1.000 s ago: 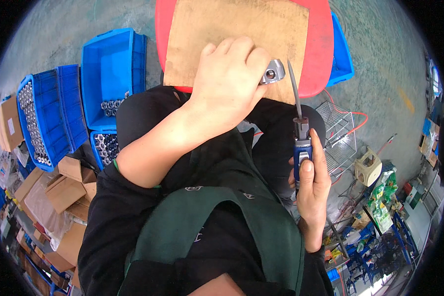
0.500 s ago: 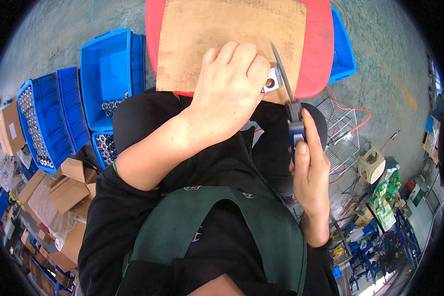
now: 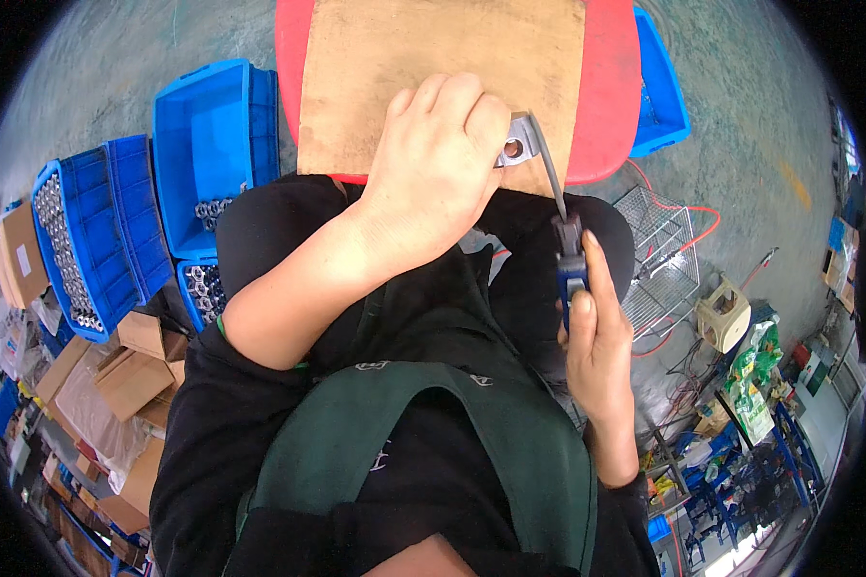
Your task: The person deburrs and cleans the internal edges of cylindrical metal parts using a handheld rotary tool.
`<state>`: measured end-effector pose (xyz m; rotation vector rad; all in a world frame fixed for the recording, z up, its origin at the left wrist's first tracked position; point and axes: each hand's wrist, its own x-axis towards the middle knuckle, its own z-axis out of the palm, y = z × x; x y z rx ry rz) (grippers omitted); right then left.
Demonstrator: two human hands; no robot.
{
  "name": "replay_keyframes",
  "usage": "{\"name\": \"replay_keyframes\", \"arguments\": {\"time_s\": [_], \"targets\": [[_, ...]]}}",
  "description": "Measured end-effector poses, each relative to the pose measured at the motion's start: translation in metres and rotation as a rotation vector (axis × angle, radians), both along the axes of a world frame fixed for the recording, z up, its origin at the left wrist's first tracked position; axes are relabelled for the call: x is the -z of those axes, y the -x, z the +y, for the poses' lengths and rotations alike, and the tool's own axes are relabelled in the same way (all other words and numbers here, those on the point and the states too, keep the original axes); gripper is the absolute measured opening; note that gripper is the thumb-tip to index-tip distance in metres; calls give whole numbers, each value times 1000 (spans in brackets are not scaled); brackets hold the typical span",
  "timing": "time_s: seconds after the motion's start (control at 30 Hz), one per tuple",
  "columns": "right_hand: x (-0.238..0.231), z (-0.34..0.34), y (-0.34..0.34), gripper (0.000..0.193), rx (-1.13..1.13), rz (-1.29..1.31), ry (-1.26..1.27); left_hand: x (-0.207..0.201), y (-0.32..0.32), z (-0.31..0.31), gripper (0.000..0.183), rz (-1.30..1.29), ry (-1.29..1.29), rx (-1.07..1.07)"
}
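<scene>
Metal part [image 3: 516, 146] and file [image 3: 550, 173] sitting edge to edge at one o'clock

The left hand [image 3: 438, 159] is closing round the metal part, knuckles up and fingers curling under, with the holed end sticking out toward three o'clock. The right hand [image 3: 598, 337] is wrapping the file's blue-and-black handle [image 3: 572, 264], its thumb pressing on top, and the blade is pointing to about twelve. It seems to be touching the part's outer edge, though a hair's gap is hard to rule out. Both are lying over a brown board [image 3: 539, 48], which is resting on a red stool [image 3: 608, 106] at twelve. A blue bin [image 3: 200, 139] holding metal pieces is standing at ten, a wire basket [image 3: 659, 245] at three.
</scene>
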<state>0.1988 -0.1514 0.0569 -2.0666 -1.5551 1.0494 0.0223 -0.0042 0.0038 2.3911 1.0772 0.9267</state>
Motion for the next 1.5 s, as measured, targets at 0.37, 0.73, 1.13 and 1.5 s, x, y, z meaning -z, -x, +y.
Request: {"name": "replay_keyframes", "arguments": {"time_s": [0.37,0.73,1.13,1.5], "targets": [[3,-7,-2,43,53,37,37,-4,1,-1,36,60,28,-11],[13,37,2,42,18,74,-117,-6,-3,1,33,71,27,-1],[-18,-4,10,43,284,232,1,-6,0,3,32,-15,43,-19],[-8,-13,6,43,156,49,41,-7,-8,2,31,42,-4,14]]}}
